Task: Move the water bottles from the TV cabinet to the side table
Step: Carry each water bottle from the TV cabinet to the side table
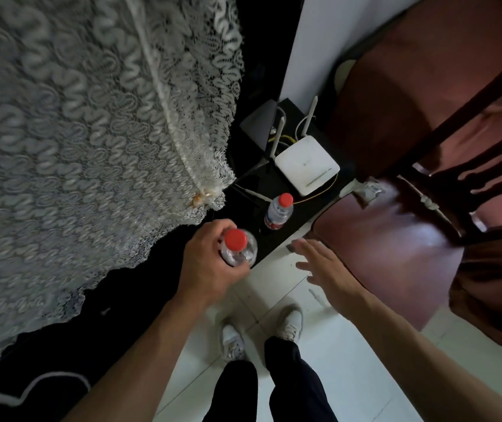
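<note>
My left hand [210, 266] grips a clear water bottle with a red cap [239, 246], held upright at the front edge of the black TV cabinet [301, 210]. A second clear bottle with a red cap [278, 211] stands on the cabinet top just beyond it, near the cabinet's right end. My right hand [324, 269] hovers over the floor to the right of both bottles, fingers spread and straight, holding nothing. It is about a hand's width from the standing bottle.
A white router [307, 162] with antennas and cables sits on the cabinet behind the bottles. White lace cloth [76, 132] drapes the cabinet's left part. A dark wooden chair [444, 166] with red cushion stands to the right. My feet are on white floor tiles [344, 354].
</note>
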The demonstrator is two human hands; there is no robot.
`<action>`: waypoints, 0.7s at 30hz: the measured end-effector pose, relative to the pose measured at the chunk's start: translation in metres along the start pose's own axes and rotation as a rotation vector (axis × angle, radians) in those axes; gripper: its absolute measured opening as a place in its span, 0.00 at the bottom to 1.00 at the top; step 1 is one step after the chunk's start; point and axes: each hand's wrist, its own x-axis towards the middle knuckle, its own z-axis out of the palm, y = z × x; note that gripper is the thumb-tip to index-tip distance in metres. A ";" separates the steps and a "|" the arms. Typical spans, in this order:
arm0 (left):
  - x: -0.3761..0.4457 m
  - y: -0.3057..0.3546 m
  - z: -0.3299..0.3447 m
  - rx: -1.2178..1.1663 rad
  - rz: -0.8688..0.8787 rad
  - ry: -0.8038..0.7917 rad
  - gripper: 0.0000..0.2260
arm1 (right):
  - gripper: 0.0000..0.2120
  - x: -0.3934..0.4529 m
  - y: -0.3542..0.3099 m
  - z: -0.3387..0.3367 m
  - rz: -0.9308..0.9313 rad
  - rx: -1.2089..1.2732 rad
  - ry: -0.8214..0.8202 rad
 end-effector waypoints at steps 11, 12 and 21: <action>0.023 0.175 -0.072 -0.014 0.188 0.001 0.24 | 0.26 -0.068 -0.084 -0.056 -0.005 0.353 0.015; 0.023 0.190 -0.075 -0.009 0.206 0.001 0.24 | 0.27 -0.076 -0.089 -0.061 -0.010 0.374 0.018; 0.016 0.284 -0.089 -0.043 0.298 -0.039 0.25 | 0.28 -0.124 -0.106 -0.104 -0.035 0.629 0.042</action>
